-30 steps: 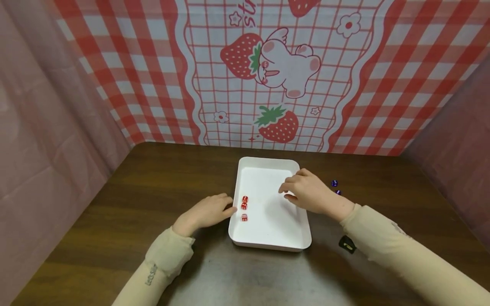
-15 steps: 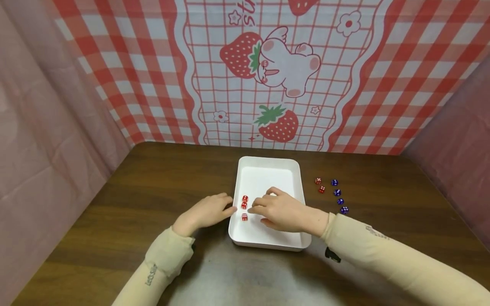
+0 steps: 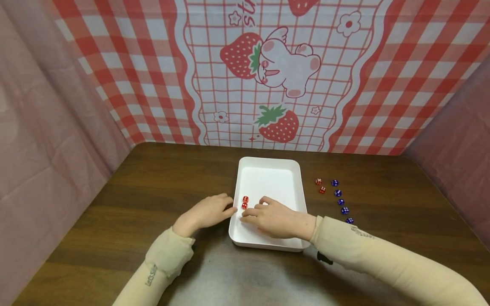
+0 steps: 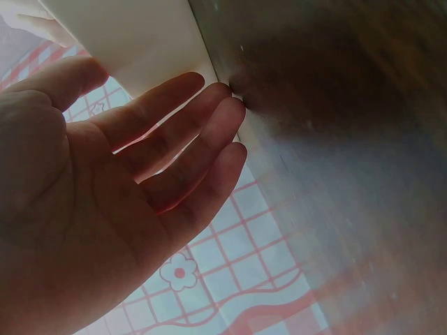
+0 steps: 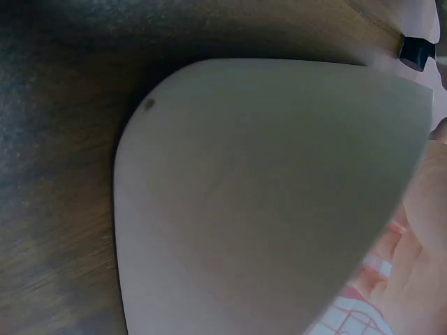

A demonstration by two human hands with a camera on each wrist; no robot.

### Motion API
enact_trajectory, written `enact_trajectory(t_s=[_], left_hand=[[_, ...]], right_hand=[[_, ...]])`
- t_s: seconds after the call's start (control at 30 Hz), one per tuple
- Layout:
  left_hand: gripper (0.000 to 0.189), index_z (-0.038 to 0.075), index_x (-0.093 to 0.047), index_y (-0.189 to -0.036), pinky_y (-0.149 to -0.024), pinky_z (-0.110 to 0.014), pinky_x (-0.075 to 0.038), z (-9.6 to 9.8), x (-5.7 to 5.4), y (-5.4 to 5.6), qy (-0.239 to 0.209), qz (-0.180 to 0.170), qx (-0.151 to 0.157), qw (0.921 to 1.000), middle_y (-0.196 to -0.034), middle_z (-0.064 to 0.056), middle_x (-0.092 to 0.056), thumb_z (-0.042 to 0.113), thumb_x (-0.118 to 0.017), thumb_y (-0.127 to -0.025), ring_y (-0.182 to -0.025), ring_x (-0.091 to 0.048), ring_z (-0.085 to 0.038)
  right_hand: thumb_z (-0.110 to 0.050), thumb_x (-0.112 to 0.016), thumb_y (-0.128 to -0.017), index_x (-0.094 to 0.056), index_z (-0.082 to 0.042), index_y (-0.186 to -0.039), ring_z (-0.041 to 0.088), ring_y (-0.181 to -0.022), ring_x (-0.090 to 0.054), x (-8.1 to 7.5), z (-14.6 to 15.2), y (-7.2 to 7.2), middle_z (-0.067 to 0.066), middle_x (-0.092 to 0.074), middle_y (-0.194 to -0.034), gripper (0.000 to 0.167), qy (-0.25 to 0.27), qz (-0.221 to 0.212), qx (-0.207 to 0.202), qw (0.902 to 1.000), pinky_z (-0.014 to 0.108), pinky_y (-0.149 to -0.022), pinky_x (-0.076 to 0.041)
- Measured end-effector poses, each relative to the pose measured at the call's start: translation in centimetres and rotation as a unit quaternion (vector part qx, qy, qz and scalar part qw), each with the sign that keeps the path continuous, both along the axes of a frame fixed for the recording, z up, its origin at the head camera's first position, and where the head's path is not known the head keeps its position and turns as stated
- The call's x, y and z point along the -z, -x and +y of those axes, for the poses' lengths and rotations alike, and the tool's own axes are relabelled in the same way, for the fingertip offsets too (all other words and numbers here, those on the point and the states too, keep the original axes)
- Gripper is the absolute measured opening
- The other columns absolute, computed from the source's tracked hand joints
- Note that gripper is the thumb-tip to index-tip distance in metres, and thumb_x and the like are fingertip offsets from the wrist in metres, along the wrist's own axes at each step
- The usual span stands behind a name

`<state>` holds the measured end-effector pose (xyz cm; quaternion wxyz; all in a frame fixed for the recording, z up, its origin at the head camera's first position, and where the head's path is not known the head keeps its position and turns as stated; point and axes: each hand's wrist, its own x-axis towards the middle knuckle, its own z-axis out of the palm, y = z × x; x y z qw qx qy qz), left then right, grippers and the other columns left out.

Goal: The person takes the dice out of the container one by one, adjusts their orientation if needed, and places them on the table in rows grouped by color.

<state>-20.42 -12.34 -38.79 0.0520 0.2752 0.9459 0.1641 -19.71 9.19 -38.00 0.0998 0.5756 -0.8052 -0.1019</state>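
In the head view a white tray lies on the dark wooden table. My left hand rests beside its left wall, fingers loosely straight, touching the wall from outside. The left wrist view shows that hand with nothing in its palm. My right hand reaches into the tray, fingertips low near the left side. They cover the place of one red die, which is hidden, so whether they pinch it cannot be seen. Two red dice, an upper die and a lower die, lie just beyond those fingers.
Right of the tray, two red dice sit on the table. A column of several blue dice runs beside them, its near end close to my right sleeve. A checked strawberry cloth hangs behind the table.
My right hand has moved left and nearer across the tray, and its fingers now cover the nearest red die. Dice on the right came into view from behind the arm. The left hand stayed put.
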Motion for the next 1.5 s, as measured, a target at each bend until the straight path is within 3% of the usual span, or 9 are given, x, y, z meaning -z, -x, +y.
enact_trajectory(t_s=[0.23, 0.37, 0.57, 1.1, 1.5], left_hand=[[0.021, 0.011, -0.06, -0.086, -0.063, -0.034, -0.042, 0.0, 0.0, 0.0, -0.001, 0.0, -0.003, 1.0, -0.079, 0.0, -0.051, 0.029, -0.051, -0.091, -0.066, -0.051, -0.015], [0.021, 0.011, -0.06, -0.085, -0.062, -0.033, -0.042, 0.0, 0.0, 0.0, -0.001, -0.001, -0.003, 1.0, -0.078, 0.0, -0.051, 0.029, -0.051, -0.091, -0.065, -0.05, -0.015], [0.021, 0.012, -0.058, -0.082, -0.06, -0.03, -0.04, 0.0, 0.0, 0.0, 0.0, 0.001, -0.002, 1.0, -0.076, 0.001, -0.049, 0.029, -0.051, -0.091, -0.063, -0.047, -0.013], [0.022, 0.012, -0.059, -0.084, -0.063, -0.031, -0.041, 0.0, -0.1, -0.1, -0.004, -0.012, -0.006, 0.9999, -0.078, 0.001, -0.049, 0.031, -0.05, -0.092, -0.065, -0.048, -0.013], [0.021, 0.012, -0.059, -0.084, -0.065, -0.032, -0.041, 0.0, -0.2, -0.1, -0.006, -0.016, -0.007, 0.9998, -0.078, 0.001, -0.049, 0.031, -0.05, -0.092, -0.066, -0.047, -0.013]], right_hand=[[-0.017, -0.06, -0.084, -0.063, -0.02, -0.103, 0.011, -0.085, -0.058, 0.2, -0.1, 0.1, -0.005, -0.059, -0.098, 0.02, 0.019, 0.014, -0.005, 0.9997, 0.032, -0.084, -0.04], [-0.013, -0.062, -0.081, -0.063, -0.019, -0.089, 0.01, -0.08, -0.057, 0.3, -0.2, 0.1, -0.005, -0.057, -0.085, 0.01, 0.026, 0.016, -0.008, 0.9995, 0.032, -0.084, -0.04], [-0.006, -0.062, -0.074, -0.059, -0.018, -0.075, 0.01, -0.075, -0.057, 0.4, -0.1, 0.1, -0.004, -0.053, -0.077, 0.013, 0.024, 0.021, -0.01, 0.9994, 0.032, -0.084, -0.04], [-0.012, -0.066, -0.078, -0.062, -0.019, -0.076, 0.009, -0.071, -0.058, -0.5, 1.2, 0.5, -0.007, -0.06, -0.074, 0.008, 0.073, 0.036, -0.002, 0.9967, 0.033, -0.083, -0.04], [-0.018, -0.07, -0.077, -0.063, -0.019, -0.079, 0.007, -0.075, -0.059, -2.0, 3.6, 0.7, -0.008, -0.062, -0.075, 0.007, 0.087, 0.024, 0.039, 0.9952, 0.035, -0.085, -0.039]])
